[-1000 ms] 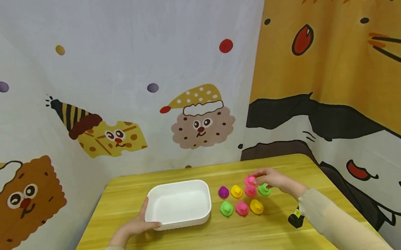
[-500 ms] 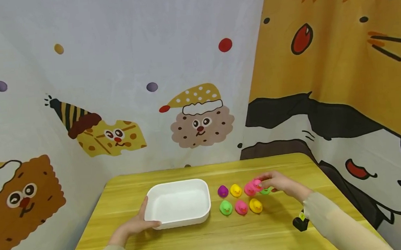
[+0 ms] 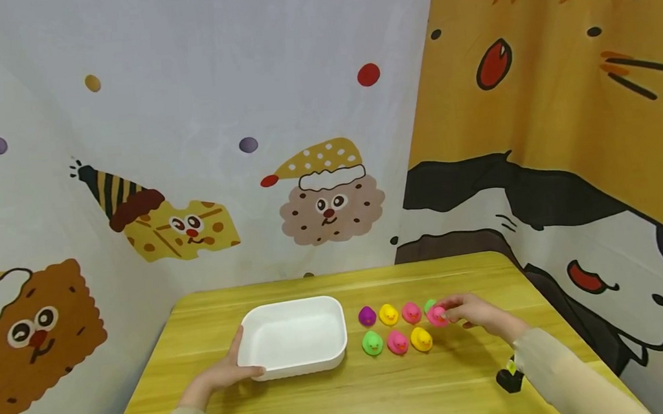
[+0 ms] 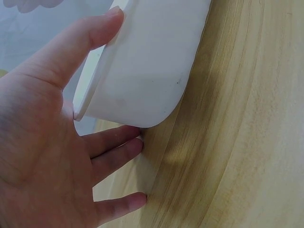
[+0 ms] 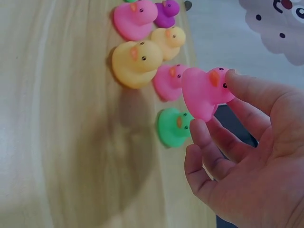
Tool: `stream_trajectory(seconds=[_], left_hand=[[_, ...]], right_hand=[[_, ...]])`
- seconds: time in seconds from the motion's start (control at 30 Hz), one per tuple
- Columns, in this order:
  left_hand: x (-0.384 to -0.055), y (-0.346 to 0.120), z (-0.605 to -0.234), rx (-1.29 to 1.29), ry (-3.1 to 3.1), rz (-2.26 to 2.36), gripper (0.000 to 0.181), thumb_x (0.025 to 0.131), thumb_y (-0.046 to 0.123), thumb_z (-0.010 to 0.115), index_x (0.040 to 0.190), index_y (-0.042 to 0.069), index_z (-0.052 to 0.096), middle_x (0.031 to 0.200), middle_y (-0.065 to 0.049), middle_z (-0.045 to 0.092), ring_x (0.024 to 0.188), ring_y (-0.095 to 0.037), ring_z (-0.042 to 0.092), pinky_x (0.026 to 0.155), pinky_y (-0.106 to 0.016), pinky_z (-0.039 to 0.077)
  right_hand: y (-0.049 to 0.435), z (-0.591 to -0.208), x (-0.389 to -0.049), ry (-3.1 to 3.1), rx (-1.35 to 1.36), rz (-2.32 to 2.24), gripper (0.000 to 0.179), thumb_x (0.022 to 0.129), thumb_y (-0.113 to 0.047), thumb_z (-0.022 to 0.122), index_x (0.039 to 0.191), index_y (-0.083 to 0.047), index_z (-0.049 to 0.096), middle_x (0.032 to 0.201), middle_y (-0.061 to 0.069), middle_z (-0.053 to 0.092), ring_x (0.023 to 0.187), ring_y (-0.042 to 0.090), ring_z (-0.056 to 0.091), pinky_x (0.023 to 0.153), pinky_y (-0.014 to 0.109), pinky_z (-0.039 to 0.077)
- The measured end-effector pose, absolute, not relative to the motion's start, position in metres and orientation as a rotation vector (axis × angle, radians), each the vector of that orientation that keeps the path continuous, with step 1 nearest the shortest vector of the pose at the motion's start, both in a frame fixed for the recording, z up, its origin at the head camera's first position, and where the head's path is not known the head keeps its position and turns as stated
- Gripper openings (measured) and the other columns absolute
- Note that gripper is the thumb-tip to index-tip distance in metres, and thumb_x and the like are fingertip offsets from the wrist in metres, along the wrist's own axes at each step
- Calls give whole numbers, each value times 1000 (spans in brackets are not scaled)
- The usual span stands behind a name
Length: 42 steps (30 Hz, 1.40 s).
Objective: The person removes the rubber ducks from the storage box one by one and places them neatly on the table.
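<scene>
My right hand point(image 3: 475, 312) pinches a pink rubber duck point(image 5: 203, 92) between thumb and fingertips, raised over the table. In the head view this duck partly covers a green duck point(image 3: 429, 305). Left of it, a pink duck point(image 3: 411, 312), a yellow duck point(image 3: 388, 314) and a purple duck point(image 3: 367, 316) complete the back row. In front stand a green duck point(image 3: 372, 343), a pink duck point(image 3: 397, 343) and a yellow duck point(image 3: 421, 339). My left hand point(image 3: 224, 371) holds the left front corner of a white plastic tub point(image 4: 142, 61), thumb on its rim, fingers by its end.
The wooden table point(image 3: 347, 407) carries the tub left of the ducks. Behind it hangs a white cloth point(image 3: 308, 53) printed with cartoon food; an orange and black cartoon cloth point(image 3: 564, 117) hangs at the right.
My right hand has moved right and a little towards me with the pink duck, from over the back-row pink duck to the green one. The left hand and tub stay put.
</scene>
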<state>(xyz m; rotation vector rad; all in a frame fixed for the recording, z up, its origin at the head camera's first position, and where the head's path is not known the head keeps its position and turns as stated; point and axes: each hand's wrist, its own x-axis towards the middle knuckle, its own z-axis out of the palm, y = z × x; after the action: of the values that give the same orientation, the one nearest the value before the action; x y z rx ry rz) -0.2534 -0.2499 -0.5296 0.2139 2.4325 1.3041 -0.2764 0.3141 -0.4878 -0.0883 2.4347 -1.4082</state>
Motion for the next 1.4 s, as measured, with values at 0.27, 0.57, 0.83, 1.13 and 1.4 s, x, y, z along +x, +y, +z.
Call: stream_trajectory(seconds=[0.27,0.57,0.83,1.13,1.4], left_hand=[[-253,-249,-529,203,2427,1309,122,80,29,78,149,2,-20,150,-41,-9,136,-58,11,108,-67,13],[-253,-248,-526,198,2426,1297,121,81,28,76,149,1,-20,150,-41,-9,136,-57,11,109,-67,13],[-252,-247,-525,192,2422,1292,122,80,29,76,149,1,-20,151,-39,-10,137,-56,10,109,-66,12],[-253,-247,-524,194,2419,1280,121,81,31,75,149,2,-20,152,-37,-11,137,-56,8,109,-67,13],[-252,-248,-523,213,2405,1278,121,83,35,73,149,4,-22,151,-38,-13,136,-57,6,108,-68,11]], right_hand=[[322,-502,-272,2408,-53,-1404,42,89,-16,66,127,3,59,114,10,63,93,31,55,76,47,48],[330,-515,-271,2407,2,-1393,42,88,-13,67,126,4,59,105,7,63,88,27,54,70,40,47],[336,-524,-268,2383,-19,-1395,43,90,-19,68,126,3,60,105,6,65,86,25,55,70,38,48],[338,-532,-269,2300,-98,-1446,44,90,-18,67,126,6,58,93,5,62,79,23,54,65,33,46],[340,-537,-269,2297,-107,-1446,44,90,-12,64,128,7,56,90,7,60,76,23,51,62,30,42]])
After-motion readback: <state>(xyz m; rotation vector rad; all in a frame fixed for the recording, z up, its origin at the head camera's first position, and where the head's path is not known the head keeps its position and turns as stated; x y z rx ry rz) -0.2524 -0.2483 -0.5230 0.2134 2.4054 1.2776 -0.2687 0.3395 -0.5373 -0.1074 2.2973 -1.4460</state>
